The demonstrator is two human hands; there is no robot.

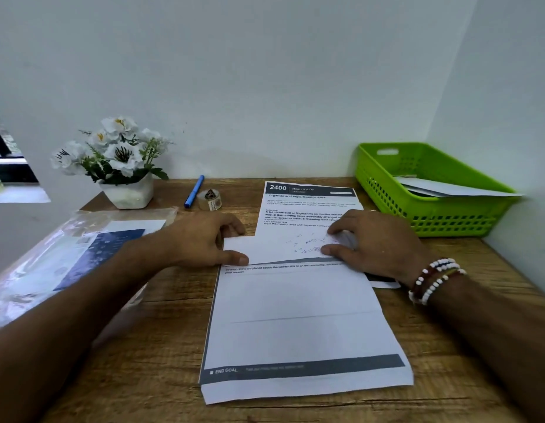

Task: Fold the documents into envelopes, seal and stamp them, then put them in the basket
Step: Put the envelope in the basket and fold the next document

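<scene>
A white envelope [274, 248] with faint ink marks lies crosswise on the printed documents in the middle of the wooden desk. My left hand [201, 239] grips its left end, thumb along the near edge and fingers curled over the far edge. My right hand [369, 239] pinches its right end between thumb and fingers. One printed document [298, 319] lies under the envelope and reaches toward me. A second document [308, 203], headed "2400", lies beyond it. The green basket [387, 190] stands at the back right and holds white envelopes [448, 189].
A blue pen [194, 190] and a roll of clear tape [209, 199] lie at the back of the desk. A white pot of white flowers [124, 178] stands back left. A clear plastic bag of papers [66, 251] covers the left side. Walls close the back and right.
</scene>
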